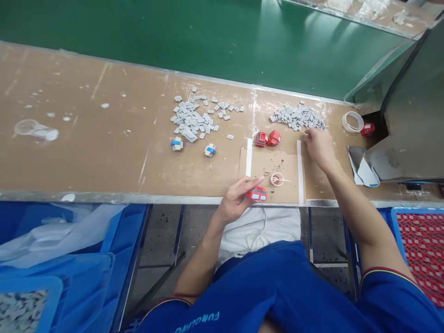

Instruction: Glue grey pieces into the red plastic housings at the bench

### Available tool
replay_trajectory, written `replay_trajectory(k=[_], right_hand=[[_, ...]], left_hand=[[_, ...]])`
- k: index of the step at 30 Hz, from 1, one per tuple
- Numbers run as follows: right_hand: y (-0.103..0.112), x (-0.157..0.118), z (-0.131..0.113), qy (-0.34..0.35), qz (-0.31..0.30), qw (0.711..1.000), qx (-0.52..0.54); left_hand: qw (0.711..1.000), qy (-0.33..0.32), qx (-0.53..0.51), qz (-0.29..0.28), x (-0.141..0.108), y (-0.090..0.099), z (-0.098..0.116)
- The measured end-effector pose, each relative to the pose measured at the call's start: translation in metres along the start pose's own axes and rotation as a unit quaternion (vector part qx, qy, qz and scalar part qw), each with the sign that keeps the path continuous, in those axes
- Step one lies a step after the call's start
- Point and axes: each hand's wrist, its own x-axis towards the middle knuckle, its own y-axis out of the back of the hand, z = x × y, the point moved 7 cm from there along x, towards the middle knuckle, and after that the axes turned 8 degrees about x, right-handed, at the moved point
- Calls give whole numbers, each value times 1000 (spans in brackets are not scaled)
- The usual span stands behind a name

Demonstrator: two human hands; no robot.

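Cardboard-covered workbench (86, 152), near edge, one item in hand.
Left hand (237, 200) closes on red block model (255, 194), long axis sideways; open right hand (321, 149) lies nearer grey tiles (298, 116).

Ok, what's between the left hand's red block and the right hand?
Head view: from the red block to the right hand, a small round dish with a white stick, then a white tape strip.

We can't resolve the contents of the small round clear dish (277, 179); the left hand (236, 200) partly hides the red block with blue panels (256, 194); the blue plastic crate (52, 291) runs off-frame.
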Motion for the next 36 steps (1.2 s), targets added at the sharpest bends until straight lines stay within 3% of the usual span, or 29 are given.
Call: replay_trajectory(k=[4,7,10,13,15,20,23,30,36], right_hand=[[10,-7,23,-86,41,980,176],[16,-19,30,-129,51,973,182],[22,-27,24,-129,46,980,143],[35,-41,6,-105,48,983,146],[47,-62,-19,-78,45,973,211],[68,-141,-128,82,-20,919,386],[65,-171,-164,126,-10,899,420],[47,-181,-158,89,11,875,475],[50,-190,-155,97,16,889,446]], left_hand=[[995,61,-73,19,-5,-2,-11],[986,91,-142,16,-7,-7,-15],[971,99,-219,15,-7,-10,-13],[961,105,-255,23,-9,-11,-7],[958,111,-263,26,-11,-13,-3],[960,121,-251,14,-12,-22,8],[974,109,-199,15,-11,-24,15],[987,70,-143,13,-9,-27,29],[990,73,-122,4,-11,-34,27]])
